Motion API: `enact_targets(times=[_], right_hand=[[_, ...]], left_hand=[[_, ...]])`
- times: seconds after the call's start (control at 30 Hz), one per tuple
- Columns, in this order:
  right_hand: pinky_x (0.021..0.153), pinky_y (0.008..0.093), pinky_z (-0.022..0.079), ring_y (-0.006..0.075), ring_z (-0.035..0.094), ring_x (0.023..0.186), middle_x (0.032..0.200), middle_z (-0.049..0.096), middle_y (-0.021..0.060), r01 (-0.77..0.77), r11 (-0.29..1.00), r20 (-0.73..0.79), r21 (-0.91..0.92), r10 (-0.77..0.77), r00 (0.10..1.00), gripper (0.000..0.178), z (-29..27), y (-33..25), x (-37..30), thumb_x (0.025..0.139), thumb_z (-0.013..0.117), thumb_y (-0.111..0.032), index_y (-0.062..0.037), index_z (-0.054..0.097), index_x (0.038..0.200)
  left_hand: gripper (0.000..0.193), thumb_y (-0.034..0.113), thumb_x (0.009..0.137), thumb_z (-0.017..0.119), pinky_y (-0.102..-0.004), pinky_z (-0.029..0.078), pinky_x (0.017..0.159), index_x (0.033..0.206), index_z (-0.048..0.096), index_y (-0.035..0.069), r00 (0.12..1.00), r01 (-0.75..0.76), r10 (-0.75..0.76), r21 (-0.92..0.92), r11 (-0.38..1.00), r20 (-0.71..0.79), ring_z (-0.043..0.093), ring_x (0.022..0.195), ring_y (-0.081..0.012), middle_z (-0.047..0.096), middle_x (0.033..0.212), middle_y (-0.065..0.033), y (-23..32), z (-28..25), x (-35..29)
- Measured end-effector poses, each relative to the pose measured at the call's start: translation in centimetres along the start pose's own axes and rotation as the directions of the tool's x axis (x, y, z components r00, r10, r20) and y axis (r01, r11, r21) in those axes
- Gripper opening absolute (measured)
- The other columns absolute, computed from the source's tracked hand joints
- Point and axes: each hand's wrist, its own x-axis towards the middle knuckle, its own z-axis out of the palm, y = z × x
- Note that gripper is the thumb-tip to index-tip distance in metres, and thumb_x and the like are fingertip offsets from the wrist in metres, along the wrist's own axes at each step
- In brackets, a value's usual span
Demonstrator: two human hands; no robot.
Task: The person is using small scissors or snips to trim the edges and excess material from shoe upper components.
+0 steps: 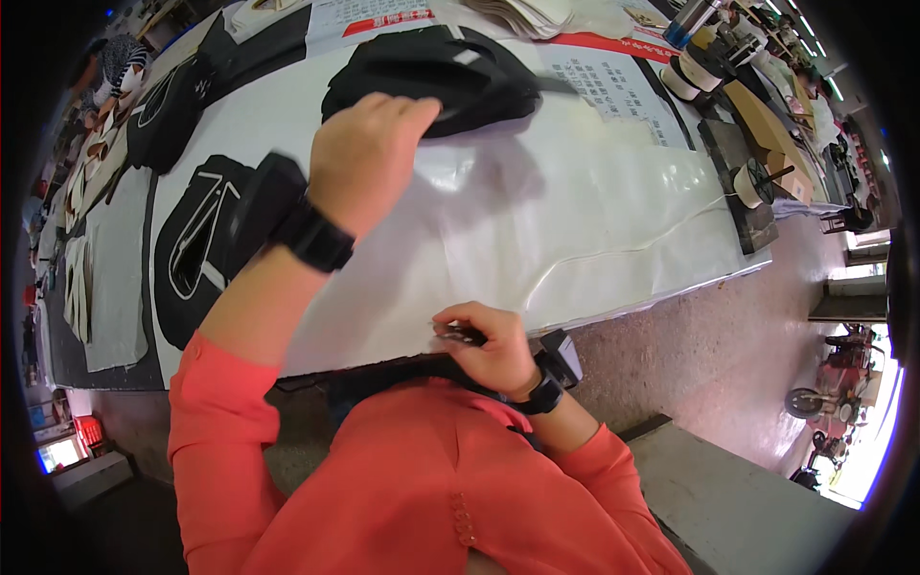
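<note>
My left hand (369, 158) is stretched out over the table, its fingers curled at the near edge of a bundled black fabric piece (431, 77). The fabric looks slightly blurred, and the back of the hand hides part of the grip. Close to the table's front edge, my right hand (489, 345) is closed around a small dark tool with a metallic glint (462, 333), perhaps thread snips; the fingers cover most of it. Another black fabric piece (196, 240) with white edging lies left of my left forearm.
A white sheet covers the table (613, 182). A white cord (594, 257) runs across it to a spool (752, 182) at the right. More spools (695, 72) stand far right, beside a cardboard box (762, 125). Further black pieces (171, 115) lie far left.
</note>
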Motion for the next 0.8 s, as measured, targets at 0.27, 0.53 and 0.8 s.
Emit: enact_targets(times=[0.27, 0.53, 0.8], right_hand=[[0.059, 0.0257, 0.040, 0.0067, 0.048, 0.066, 0.072, 0.061, 0.0020, -0.152, 0.915, -0.162, -0.373, 0.098, 0.982, 0.012, -11.6, -3.9, 1.5, 0.099, 0.065, -0.007, -0.0030, 0.075, 0.103], [0.071, 0.0353, 0.052, 0.0255, 0.064, 0.076, 0.093, 0.065, 0.0075, 0.105, 0.648, 0.101, -0.754, -0.044, 0.994, 0.016, -15.7, -3.4, 5.1, 0.080, 0.080, -0.009, -0.0056, 0.076, 0.095], [0.072, 0.0433, 0.053, 0.0338, 0.067, 0.079, 0.095, 0.067, 0.0118, 0.287, 0.419, 0.362, -0.861, 0.110, 0.926, 0.011, -14.8, -3.4, 7.0, 0.082, 0.074, -0.010, -0.0061, 0.072, 0.092]], left_hand=[[0.031, 0.001, 0.074, 0.064, -0.0381, 0.056, 0.079, 0.104, 0.072, 0.001, 0.932, 0.046, 0.017, -0.165, 0.985, 0.361, 0.067, 0.100, -0.0258, 0.072, 0.104, -0.0073, 3.1, -6.4, -14.7], [0.048, 0.009, 0.078, 0.076, -0.0484, 0.044, 0.107, 0.125, 0.067, 0.006, 0.890, 0.245, -0.112, -0.257, 0.935, 0.441, 0.051, 0.131, -0.0372, 0.059, 0.141, -0.0112, 4.7, -7.6, -19.5], [0.055, 0.021, 0.080, 0.080, -0.0561, 0.037, 0.112, 0.132, 0.065, 0.012, 0.865, 0.262, -0.112, -0.249, 0.933, 0.490, 0.042, 0.138, -0.0422, 0.052, 0.149, -0.0088, 4.6, -7.8, -21.0]])
